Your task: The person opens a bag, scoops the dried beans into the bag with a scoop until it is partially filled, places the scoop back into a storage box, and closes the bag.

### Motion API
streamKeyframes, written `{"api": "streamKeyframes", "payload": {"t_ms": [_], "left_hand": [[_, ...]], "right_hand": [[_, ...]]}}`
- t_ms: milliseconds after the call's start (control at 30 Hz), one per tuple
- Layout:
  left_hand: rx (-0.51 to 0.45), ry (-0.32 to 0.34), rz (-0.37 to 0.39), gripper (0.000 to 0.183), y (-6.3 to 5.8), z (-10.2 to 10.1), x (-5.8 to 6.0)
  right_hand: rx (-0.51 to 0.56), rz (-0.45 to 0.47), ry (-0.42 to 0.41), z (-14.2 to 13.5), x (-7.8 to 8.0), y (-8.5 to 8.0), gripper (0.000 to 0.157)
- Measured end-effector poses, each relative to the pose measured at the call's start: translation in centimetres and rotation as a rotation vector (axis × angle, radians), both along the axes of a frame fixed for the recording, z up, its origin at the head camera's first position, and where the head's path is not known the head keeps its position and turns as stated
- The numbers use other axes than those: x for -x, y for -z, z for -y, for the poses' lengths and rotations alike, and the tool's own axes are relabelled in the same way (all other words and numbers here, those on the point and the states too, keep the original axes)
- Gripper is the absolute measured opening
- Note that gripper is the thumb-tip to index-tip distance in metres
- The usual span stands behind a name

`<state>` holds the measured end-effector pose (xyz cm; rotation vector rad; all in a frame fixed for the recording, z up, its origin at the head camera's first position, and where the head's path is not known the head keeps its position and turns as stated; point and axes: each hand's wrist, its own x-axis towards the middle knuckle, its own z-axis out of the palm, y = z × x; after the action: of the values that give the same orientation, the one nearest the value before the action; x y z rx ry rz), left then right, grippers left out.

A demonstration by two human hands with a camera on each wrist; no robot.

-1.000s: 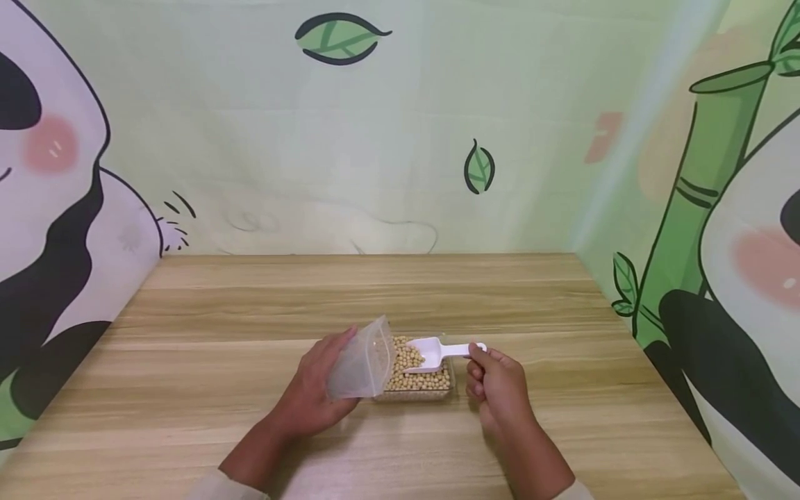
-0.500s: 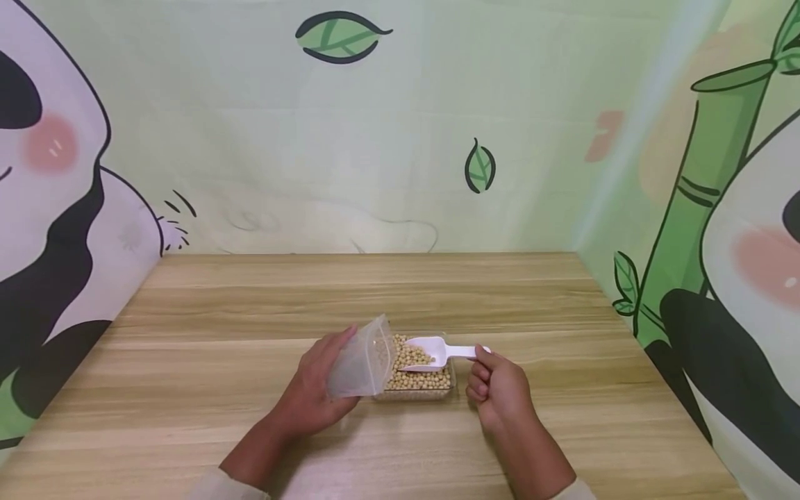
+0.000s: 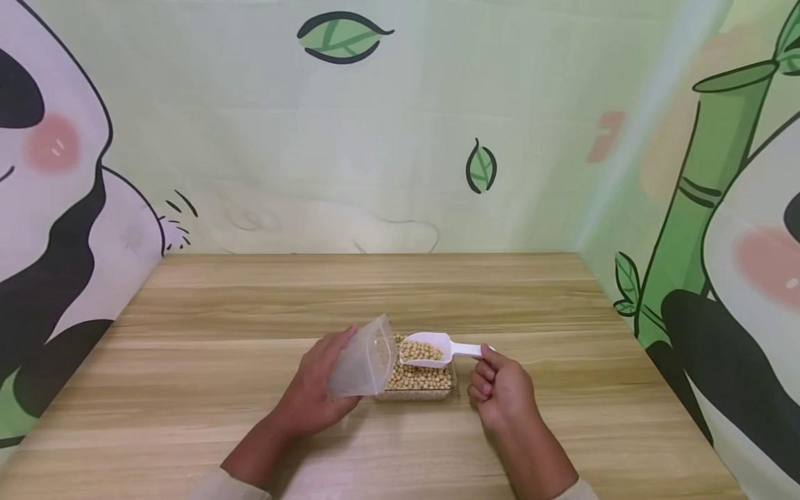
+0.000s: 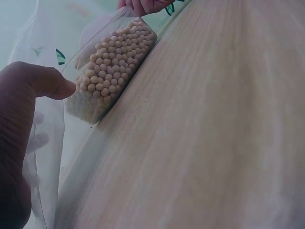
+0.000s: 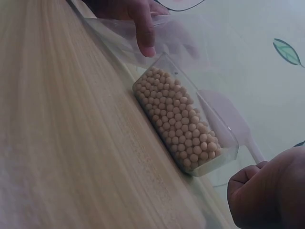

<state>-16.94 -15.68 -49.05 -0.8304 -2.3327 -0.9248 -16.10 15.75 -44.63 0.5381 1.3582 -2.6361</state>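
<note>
A white scoop (image 3: 447,346), dug into soybeans (image 3: 417,382) half a second ago, is now loaded and lifted over their clear container (image 3: 415,396) on the desk (image 3: 250,298), its handle (image 3: 467,349) pinched in the right hand's grip (image 3: 505,392), while the left hand's grip (image 3: 314,392) holds a translucent pouch (image 3: 355,369) tilted toward it, the scooping apparently done

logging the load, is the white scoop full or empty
Not empty: in the head view, pale round beans lie in the white scoop, covering much of it. Whether brim-full, I cannot tell.
</note>
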Motion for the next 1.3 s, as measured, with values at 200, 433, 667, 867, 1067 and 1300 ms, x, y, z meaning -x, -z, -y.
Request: {"api": "streamKeyframes", "payload": {"t_ms": [200, 433, 667, 867, 1067, 1300], "left_hand": [[-0.002, 0.001, 0.030, 0.102, -0.2, 0.0, 0.0], [0.007, -0.002, 0.030, 0.103, -0.1, -0.1, -0.1], [0.005, 0.001, 0.035, 0.104, 0.0, 0.0, -0.1], [0.006, 0.001, 0.049, 0.104, 0.0, 0.0, -0.3], [0.013, 0.001, 0.063, 0.103, -0.2, -0.1, -0.3], [0.019, 0.013, 0.057, 0.103, 0.0, 0.0, -0.3]], "right_hand": [[0.044, -0.042, 0.038, 0.0, -0.2, -0.7, 0.032], [0.064, -0.086, 0.037, 0.1, -0.9, -1.8, 0.033], [-0.021, -0.138, -0.037, 0.8, -1.6, -2.4, 0.039], [-0.088, -0.204, -0.027, 1.6, -2.1, -2.6, 0.035], [-0.198, -0.324, 0.031, 2.2, -2.5, -2.4, 0.029], [-0.400, -0.415, 0.125, 3.0, -3.1, -2.4, 0.024]]}}
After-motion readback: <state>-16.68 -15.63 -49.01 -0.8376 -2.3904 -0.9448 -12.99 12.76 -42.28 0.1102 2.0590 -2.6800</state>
